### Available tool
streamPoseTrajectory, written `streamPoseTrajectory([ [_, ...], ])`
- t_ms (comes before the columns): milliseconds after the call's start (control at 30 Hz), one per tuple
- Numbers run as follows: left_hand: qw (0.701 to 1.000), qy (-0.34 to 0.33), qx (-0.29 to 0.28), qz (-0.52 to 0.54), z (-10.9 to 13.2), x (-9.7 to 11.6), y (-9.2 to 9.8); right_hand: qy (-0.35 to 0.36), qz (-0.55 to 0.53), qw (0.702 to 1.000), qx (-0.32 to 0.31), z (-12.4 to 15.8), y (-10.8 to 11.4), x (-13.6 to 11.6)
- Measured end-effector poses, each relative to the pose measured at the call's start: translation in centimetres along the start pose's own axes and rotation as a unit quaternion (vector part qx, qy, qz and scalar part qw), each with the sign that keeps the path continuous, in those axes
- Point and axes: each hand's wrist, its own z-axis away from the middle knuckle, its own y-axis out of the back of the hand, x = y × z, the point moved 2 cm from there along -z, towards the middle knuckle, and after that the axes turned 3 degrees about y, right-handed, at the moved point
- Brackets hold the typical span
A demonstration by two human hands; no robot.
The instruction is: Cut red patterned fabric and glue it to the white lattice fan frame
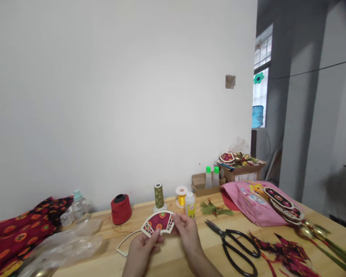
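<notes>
Both my hands hold up a fan-shaped piece (158, 223) with a maroon centre, round orange-and-green motifs and a white lattice border. My left hand (141, 254) pinches its lower left edge, and my right hand (188, 234) grips its right end. Just left of them, a thin white arc-shaped frame (126, 241) lies on the wooden table (167, 263). Close behind the piece stand an olive thread spool (159, 196), a yellow thread spool (181, 199) and a small glue bottle (190, 206). Black-handled scissors (233, 248) lie to the right of my right hand.
A red thread cone (121, 209) stands at the back left, beside crumpled clear plastic (66, 246) and red patterned cloth (17, 234). To the right lie a green sprig (215, 209), a pink bag (253, 202), and cut red-and-black fabric (288, 256). A cardboard box (242, 173) holds ornaments. A white wall closes the table's back.
</notes>
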Motion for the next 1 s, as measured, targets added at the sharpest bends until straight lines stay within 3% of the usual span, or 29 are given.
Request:
streamPoseTrajectory([
  [267,1.000,0.009,-0.002,0.016,-0.1,-0.2,0.0,0.033,0.044,0.997,0.051,-0.3,0.9,0.1],
  [433,0.999,0.012,0.000,0.035,-0.3,-0.4,0.1,0.000,0.014,0.999,0.037,-0.3,0.3,0.4],
  [700,0.991,-0.006,-0.040,0.129,0.1,0.5,0.3,-0.025,-0.019,0.997,0.068,0.0,0.5,-0.4],
  [1000,0.984,0.004,0.005,0.177,0.3,0.7,1.2,-0.034,-0.023,0.997,0.059,0.1,0.5,0.1],
])
